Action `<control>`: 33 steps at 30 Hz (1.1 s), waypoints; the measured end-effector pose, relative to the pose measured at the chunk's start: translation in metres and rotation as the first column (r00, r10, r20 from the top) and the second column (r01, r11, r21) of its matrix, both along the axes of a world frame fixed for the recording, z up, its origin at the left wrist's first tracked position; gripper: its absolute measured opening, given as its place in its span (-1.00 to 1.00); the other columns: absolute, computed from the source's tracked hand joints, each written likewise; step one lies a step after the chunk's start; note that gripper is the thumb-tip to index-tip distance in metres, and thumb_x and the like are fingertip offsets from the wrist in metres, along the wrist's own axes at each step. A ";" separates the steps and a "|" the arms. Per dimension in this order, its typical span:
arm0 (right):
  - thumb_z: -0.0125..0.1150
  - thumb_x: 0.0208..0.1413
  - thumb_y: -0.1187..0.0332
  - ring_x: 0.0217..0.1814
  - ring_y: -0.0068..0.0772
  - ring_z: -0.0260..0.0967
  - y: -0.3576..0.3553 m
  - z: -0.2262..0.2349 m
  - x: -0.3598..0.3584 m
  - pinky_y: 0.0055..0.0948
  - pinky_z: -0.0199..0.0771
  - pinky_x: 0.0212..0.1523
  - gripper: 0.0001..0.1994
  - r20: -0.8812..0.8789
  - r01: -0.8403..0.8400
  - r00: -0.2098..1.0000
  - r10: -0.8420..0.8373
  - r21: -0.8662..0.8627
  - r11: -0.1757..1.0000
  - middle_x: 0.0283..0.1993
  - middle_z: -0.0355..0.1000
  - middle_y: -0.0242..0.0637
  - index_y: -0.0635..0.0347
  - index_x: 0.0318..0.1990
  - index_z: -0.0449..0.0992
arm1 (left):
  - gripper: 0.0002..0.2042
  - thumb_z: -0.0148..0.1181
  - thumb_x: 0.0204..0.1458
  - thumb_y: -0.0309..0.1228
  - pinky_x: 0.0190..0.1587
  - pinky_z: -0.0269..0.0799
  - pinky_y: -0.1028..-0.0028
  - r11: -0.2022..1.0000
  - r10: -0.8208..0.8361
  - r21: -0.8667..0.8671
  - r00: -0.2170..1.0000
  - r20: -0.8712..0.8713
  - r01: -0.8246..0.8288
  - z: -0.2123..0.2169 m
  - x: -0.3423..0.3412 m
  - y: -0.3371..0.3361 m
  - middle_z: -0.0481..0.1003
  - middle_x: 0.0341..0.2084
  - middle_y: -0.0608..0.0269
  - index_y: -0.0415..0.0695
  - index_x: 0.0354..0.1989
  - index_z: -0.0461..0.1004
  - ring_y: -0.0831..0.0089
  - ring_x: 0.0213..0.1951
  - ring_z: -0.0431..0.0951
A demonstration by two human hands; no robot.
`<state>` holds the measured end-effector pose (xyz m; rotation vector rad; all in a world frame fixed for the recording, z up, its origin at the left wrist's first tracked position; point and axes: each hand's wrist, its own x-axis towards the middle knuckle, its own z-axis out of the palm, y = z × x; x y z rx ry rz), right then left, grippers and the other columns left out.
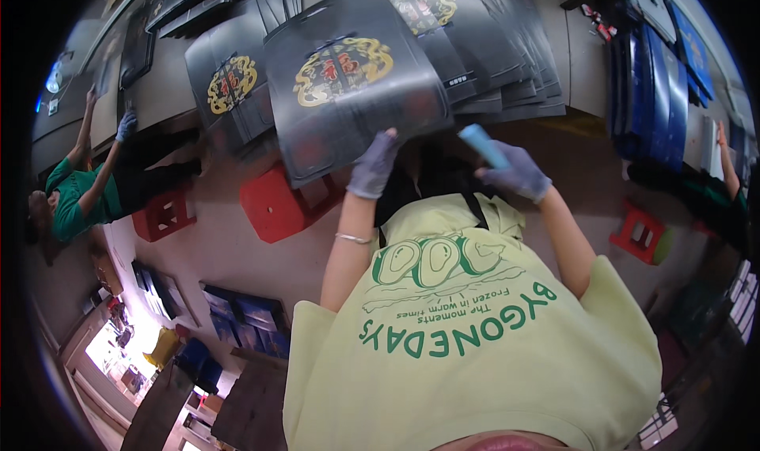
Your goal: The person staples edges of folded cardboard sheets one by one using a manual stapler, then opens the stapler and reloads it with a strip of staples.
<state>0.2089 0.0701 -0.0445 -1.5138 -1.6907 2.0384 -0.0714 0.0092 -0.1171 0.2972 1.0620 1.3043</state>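
Across the near edge of the worktable, and partly overhanging it, lies a glossy black sheet (pixel 356 107) with a gold and red emblem. My left hand (pixel 374 166), in a grey glove, is closed on its near edge, thumb on top. To the right, apart from the sheet, my right hand (pixel 520 172), also gloved, grips a light blue stick-like tool (pixel 484 145); its exact kind cannot be made out. Similar black sheets fan out in a pile (pixel 483 47) at the back right. Another printed sheet (pixel 229 87) lies at the left, partly covered.
Red stools (pixel 273 202) stand below the table. At far left a person in green (pixel 87 190) works with a gloved hand; another person's arm (pixel 727 154) reaches in at far right. Blue panels (pixel 649 79) are stacked at right, dark ones (pixel 194 4) at upper left.
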 end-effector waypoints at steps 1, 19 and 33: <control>0.29 -0.03 0.21 -0.34 -0.58 0.40 0.001 -0.005 0.026 -0.50 0.40 -0.26 -0.70 -0.026 0.110 0.994 -0.107 0.221 0.969 -0.38 0.44 -0.36 0.21 -0.23 0.45 | -0.76 0.22 -0.01 -0.45 -0.02 0.32 0.50 0.994 -0.078 0.073 0.992 -0.097 0.085 -0.004 -0.024 -0.009 0.45 -0.23 0.34 -0.14 -0.15 0.45 0.54 -0.15 0.41; 0.27 -0.08 0.09 -0.35 -0.57 0.24 -0.023 -0.051 0.012 -0.55 0.23 -0.28 -0.63 -0.123 0.521 0.817 -0.563 -0.262 0.812 -0.39 0.32 -0.45 0.17 -0.23 0.46 | -0.70 0.10 0.06 -0.37 -0.24 0.49 0.41 0.908 -0.384 -0.192 0.923 -0.026 0.372 0.020 0.035 -0.007 0.48 -0.22 0.11 -0.28 -0.09 0.33 0.32 -0.23 0.54; 0.27 -0.01 0.20 -0.47 -0.63 0.26 -0.028 -0.032 -0.018 -0.54 0.36 -0.37 -0.71 -0.048 0.065 0.996 -0.075 -0.171 0.983 -0.48 0.34 -0.44 0.19 -0.28 0.38 | -0.82 0.07 0.03 -0.45 -0.56 0.41 0.57 0.937 -0.321 -0.252 0.884 -0.340 0.244 0.016 0.035 0.023 0.50 -0.55 0.14 -0.28 -0.23 0.40 0.46 -0.61 0.50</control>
